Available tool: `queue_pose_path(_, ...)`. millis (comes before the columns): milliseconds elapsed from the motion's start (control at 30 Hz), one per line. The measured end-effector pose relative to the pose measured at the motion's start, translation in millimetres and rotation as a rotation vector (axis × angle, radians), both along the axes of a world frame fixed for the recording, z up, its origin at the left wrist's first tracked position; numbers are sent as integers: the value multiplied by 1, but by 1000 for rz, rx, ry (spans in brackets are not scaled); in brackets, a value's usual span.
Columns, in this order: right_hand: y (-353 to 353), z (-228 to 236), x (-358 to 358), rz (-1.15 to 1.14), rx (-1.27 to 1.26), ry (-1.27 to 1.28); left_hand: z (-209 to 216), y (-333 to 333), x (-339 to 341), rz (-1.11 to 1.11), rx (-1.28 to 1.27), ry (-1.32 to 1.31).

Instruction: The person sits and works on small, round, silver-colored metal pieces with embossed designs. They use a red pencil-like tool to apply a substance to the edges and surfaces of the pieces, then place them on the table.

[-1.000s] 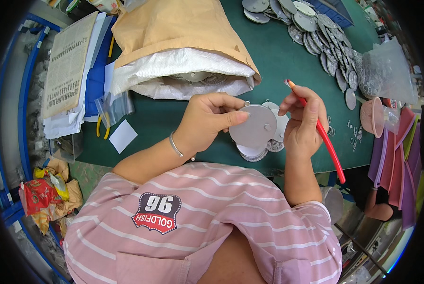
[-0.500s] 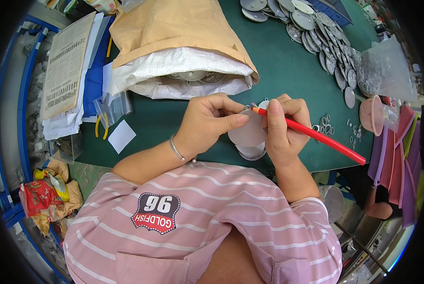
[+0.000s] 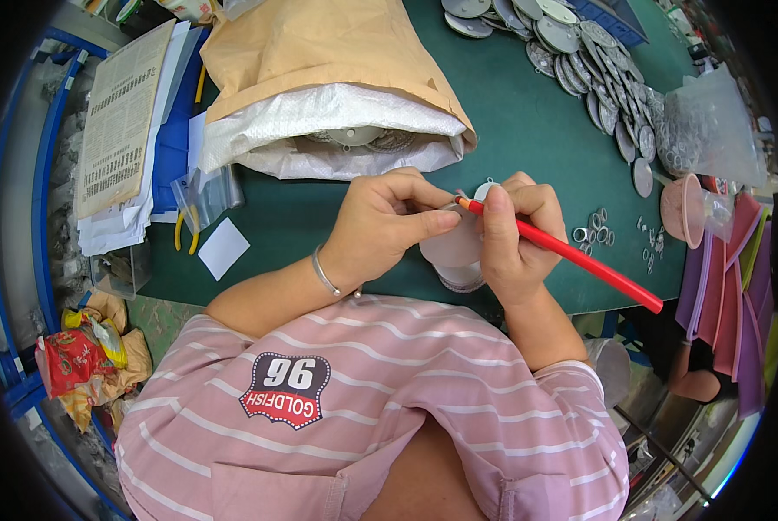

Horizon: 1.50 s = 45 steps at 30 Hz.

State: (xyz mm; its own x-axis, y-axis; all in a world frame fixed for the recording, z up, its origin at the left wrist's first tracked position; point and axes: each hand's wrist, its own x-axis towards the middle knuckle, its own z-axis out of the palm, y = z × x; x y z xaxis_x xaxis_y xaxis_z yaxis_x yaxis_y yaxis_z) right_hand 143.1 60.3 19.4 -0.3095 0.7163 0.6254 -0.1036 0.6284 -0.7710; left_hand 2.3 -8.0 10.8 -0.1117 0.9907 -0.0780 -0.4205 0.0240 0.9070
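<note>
My left hand [image 3: 390,211] is closed, its thumb and forefinger pinching the upper edge of a pale grey round disc [image 3: 452,246]. In my right hand [image 3: 519,236] is a slim red pencil [image 3: 590,267], slanted with its pale tip by the left fingertips at the disc's edge. What the tip touches is too small to make out. Beneath the disc shows a rounded rim with a beaded edge [image 3: 461,282]. A light round piece with a small loop [image 3: 486,187] sticks out just beyond, between the two hands.
Ahead lies a brown paper sack [image 3: 319,52] with a white lining and metal discs inside. A long pile of grey discs [image 3: 593,74] covers the back right. Small metal rings [image 3: 594,233] lie right of my hands, near a pink cup [image 3: 681,211]. Yellow-handled pliers [image 3: 187,227] and white paper [image 3: 224,250] lie left.
The red pencil and my right hand have shifted slightly left, and the pencil's rear end sits a little lower. My left hand keeps its pinch almost in place.
</note>
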Motion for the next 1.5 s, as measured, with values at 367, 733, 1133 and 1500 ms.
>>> queue_pose_path(367, 0, 3, -1, 14, -24, -12, 1, 1, -3, 0, -16, -11)
queue_pose_path(733, 15, 11, 12, -139, -538, 75, 5, 2, -9, 57, 81, -23)
queue_pose_path(1133, 15, -3, 24, 143, -815, 244, 4, 6, -8, 51, 0, -134)
queue_pose_path(1500, 4, -6, 32, 0, -140, -177, 5, 13, -22, -335, -470, -564)
